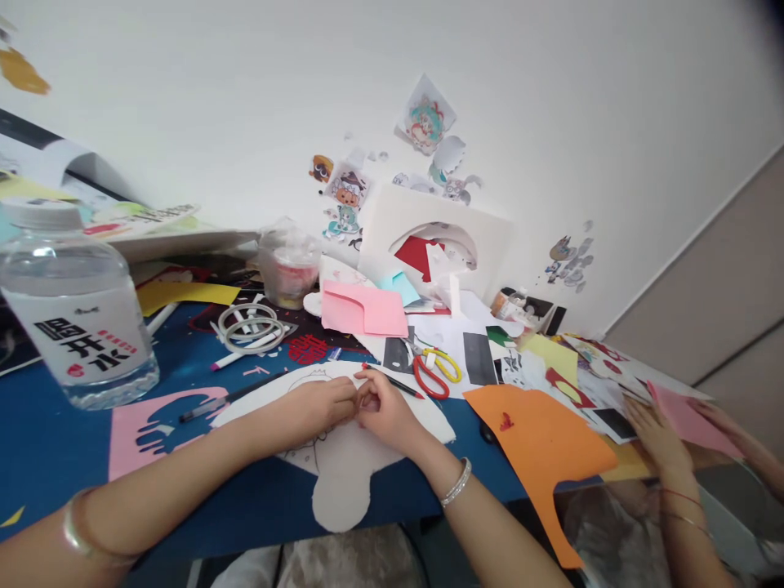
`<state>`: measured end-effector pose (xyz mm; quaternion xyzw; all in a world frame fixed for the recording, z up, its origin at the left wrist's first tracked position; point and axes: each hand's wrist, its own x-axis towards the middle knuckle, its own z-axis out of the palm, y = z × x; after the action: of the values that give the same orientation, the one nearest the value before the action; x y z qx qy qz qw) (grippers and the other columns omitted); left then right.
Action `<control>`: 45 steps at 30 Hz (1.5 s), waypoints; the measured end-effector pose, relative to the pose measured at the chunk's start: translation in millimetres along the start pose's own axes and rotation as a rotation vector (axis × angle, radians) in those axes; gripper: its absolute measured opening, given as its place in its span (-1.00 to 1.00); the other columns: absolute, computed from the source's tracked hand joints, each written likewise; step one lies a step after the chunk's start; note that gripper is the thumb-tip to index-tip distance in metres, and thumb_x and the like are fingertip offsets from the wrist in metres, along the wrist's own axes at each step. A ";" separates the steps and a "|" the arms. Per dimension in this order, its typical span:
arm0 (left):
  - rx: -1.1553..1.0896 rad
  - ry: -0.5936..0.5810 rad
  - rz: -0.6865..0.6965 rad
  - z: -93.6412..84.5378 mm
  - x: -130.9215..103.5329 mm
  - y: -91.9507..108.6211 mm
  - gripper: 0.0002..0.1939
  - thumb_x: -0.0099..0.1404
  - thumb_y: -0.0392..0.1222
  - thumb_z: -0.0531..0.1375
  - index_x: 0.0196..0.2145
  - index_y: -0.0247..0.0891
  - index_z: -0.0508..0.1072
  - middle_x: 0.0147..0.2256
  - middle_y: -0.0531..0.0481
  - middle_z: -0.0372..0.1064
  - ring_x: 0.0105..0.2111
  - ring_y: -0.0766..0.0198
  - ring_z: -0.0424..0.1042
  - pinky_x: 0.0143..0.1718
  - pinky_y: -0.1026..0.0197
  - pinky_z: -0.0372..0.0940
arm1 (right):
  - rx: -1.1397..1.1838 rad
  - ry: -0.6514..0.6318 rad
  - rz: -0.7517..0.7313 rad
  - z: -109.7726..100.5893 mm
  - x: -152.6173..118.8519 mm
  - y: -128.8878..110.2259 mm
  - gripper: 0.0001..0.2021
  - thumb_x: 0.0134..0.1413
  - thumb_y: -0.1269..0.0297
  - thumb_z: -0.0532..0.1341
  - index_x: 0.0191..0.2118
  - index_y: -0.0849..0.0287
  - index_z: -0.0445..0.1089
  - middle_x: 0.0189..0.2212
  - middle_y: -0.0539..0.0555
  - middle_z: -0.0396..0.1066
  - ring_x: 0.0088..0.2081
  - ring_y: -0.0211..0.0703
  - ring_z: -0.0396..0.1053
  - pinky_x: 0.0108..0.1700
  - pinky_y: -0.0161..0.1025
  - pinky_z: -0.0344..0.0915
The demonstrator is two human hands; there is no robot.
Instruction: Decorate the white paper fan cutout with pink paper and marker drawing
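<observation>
The left hand (324, 402) and right hand (383, 408) met, fingertips pinched together, over a white paper cutout (343, 482). What they pinched could not be made out. Scissors (434, 369) lay nearby.

wall (245, 98): white, paper cutouts stuck on | table (42, 441): blue top

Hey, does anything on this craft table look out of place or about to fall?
Yes. The orange paper sheet hangs well over the front edge of the blue table, so it could slip. The white cut-out paper under the left hand and right hand also overhangs slightly.
</observation>
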<state>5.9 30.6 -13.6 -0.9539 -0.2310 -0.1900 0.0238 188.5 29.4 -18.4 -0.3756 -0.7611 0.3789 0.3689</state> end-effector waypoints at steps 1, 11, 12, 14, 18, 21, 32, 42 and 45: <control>0.004 -0.002 -0.010 1.2 0.0 0.3 -0.80 0.30 -0.38 -0.03 -0.30 -0.22 0.37 -0.28 -0.01 0.32 -0.28 0.27 0.28 -0.28 0.28 0.16 | 0.000 -0.003 0.002 -0.2 0.0 -0.1 -0.50 -0.27 0.59 0.11 -0.09 0.12 0.18 -0.45 -0.09 0.30 -0.38 -0.26 0.29 -0.26 -0.27 0.26; -0.101 -0.027 -0.193 -4.6 2.3 4.5 -0.83 0.26 -0.36 -0.03 -0.40 -0.27 0.33 -0.35 -0.04 0.30 -0.31 0.25 0.28 -0.27 0.25 0.17 | 0.044 -0.016 -0.005 0.8 -0.4 1.4 -0.55 -0.21 0.55 0.14 -0.10 0.13 0.16 -0.47 -0.10 0.29 -0.41 -0.27 0.30 -0.27 -0.26 0.26; -0.120 -0.027 -0.215 -5.6 3.3 5.0 -0.83 0.27 -0.33 -0.03 -0.40 -0.27 0.33 -0.35 -0.04 0.31 -0.30 0.24 0.28 -0.26 0.24 0.17 | 0.049 -0.018 -0.004 1.0 -0.4 2.0 -0.55 -0.21 0.55 0.14 -0.10 0.14 0.16 -0.47 -0.10 0.29 -0.41 -0.27 0.30 -0.27 -0.26 0.26; -0.159 -0.031 -0.276 -7.0 4.8 4.9 -0.85 0.27 -0.29 -0.01 -0.40 -0.27 0.34 -0.35 -0.04 0.32 -0.30 0.24 0.29 -0.25 0.24 0.17 | 0.059 -0.014 -0.003 1.6 -0.2 4.0 -0.55 -0.20 0.54 0.15 -0.09 0.14 0.16 -0.47 -0.10 0.29 -0.41 -0.27 0.29 -0.26 -0.26 0.25; -0.281 -0.011 -0.374 -8.3 3.2 -0.1 -0.86 0.26 -0.26 0.03 -0.41 -0.25 0.37 -0.37 0.00 0.34 -0.31 0.26 0.30 -0.26 0.26 0.17 | 0.083 -0.007 -0.005 2.3 1.1 8.1 -0.56 -0.17 0.49 0.18 -0.09 0.13 0.15 -0.46 -0.10 0.29 -0.41 -0.28 0.30 -0.28 -0.28 0.25; -0.352 0.007 -0.359 -7.7 0.0 -4.0 -0.96 0.18 -0.24 0.15 -0.39 -0.24 0.39 -0.34 0.03 0.35 -0.30 0.27 0.31 -0.25 0.28 0.18 | 0.091 -0.003 -0.009 2.4 1.7 7.9 -0.57 -0.17 0.50 0.17 -0.09 0.13 0.15 -0.46 -0.10 0.30 -0.40 -0.28 0.30 -0.29 -0.28 0.26; -0.270 -0.001 -0.332 -2.4 4.0 4.3 -0.89 0.20 -0.32 0.08 -0.45 -0.27 0.38 -0.32 -0.05 0.33 -0.25 0.22 0.28 -0.19 0.24 0.17 | 0.085 -0.008 0.004 1.3 1.1 3.7 -0.55 -0.21 0.54 0.16 -0.10 0.14 0.16 -0.48 -0.11 0.29 -0.40 -0.27 0.29 -0.25 -0.26 0.25; -0.238 -0.023 -0.378 -1.9 5.4 5.2 -0.85 0.26 -0.24 0.03 -0.40 -0.28 0.36 -0.31 -0.07 0.31 -0.26 0.19 0.26 -0.18 0.18 0.17 | 0.119 -0.060 -0.026 0.0 0.4 1.1 -0.56 -0.18 0.46 0.20 -0.08 0.14 0.15 -0.46 -0.10 0.30 -0.34 -0.24 0.32 -0.15 -0.20 0.24; -0.253 -0.013 -0.398 -1.0 6.6 3.1 -0.86 0.25 -0.23 0.06 -0.44 -0.28 0.35 -0.34 -0.06 0.32 -0.28 0.20 0.27 -0.21 0.18 0.17 | 0.125 -0.057 -0.012 0.6 0.5 3.7 -0.57 -0.17 0.46 0.19 -0.09 0.13 0.15 -0.48 -0.10 0.29 -0.36 -0.25 0.32 -0.19 -0.22 0.26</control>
<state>12.3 30.6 -10.0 -0.8862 -0.3890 -0.2123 -0.1353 188.8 31.3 -21.7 -0.3364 -0.7484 0.4341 0.3719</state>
